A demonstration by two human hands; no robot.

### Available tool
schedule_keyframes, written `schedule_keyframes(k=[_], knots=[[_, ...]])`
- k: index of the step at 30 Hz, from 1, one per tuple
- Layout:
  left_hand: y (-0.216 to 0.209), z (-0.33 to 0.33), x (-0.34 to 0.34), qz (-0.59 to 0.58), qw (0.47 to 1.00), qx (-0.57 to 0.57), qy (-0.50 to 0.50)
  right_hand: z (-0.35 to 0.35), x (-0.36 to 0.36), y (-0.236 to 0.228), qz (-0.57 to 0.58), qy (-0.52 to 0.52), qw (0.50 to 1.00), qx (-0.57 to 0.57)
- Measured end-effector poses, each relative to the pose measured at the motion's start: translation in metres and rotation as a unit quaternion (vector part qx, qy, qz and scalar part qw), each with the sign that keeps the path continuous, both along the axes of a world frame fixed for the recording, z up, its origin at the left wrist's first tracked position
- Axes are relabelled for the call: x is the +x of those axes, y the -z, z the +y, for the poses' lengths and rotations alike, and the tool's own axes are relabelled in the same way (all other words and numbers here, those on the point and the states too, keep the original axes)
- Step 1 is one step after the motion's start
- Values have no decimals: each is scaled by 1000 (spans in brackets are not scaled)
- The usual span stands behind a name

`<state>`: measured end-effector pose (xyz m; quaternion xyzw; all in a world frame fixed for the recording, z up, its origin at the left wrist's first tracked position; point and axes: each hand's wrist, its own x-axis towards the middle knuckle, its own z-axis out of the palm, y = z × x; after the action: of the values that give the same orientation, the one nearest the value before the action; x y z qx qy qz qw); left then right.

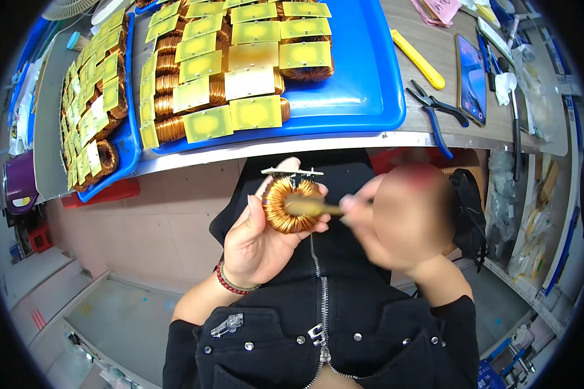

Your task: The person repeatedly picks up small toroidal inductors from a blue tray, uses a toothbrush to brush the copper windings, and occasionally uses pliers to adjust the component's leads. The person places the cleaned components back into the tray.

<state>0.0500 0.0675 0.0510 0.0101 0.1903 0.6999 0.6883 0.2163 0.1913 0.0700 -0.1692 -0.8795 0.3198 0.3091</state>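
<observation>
My left hand (pixel 256 240) is wrapped round a ring-shaped copper-wire coil (pixel 276 209), held up in front of my dark clothing. A thin circuit board (pixel 279 172), seen edge-on, sits on the coil's far side. My right hand (pixel 366 217), partly blurred, is closed with its fingertips on a slim brownish tool (pixel 308 207). The tool's wide end lies over the coil's centre hole, too smeared by motion to tell its kind. Whether it goes into the hole or stays above it, I cannot tell.
Beyond my hands, a blue tray (pixel 363 84) on the bench holds several coils with yellow boards. A second blue tray (pixel 131 129) of them stands at the left. Blue-handled pliers (pixel 435 110), a yellow cutter knife (pixel 418 59) and a phone (pixel 472 81) lie at the right.
</observation>
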Motion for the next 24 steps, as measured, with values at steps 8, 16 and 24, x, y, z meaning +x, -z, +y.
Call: schedule_keyframes(k=[8,16,24], knots=[[-4,7,-6,665,728,21,-168,5,14,-34,21,67,997,-24],[-1,9,-1,848,496,-3,-190,8,-2,-38,-10,82,988,130],[1,13,-2,821,518,39,-238,1,4,-33,-61,-5,992,109]])
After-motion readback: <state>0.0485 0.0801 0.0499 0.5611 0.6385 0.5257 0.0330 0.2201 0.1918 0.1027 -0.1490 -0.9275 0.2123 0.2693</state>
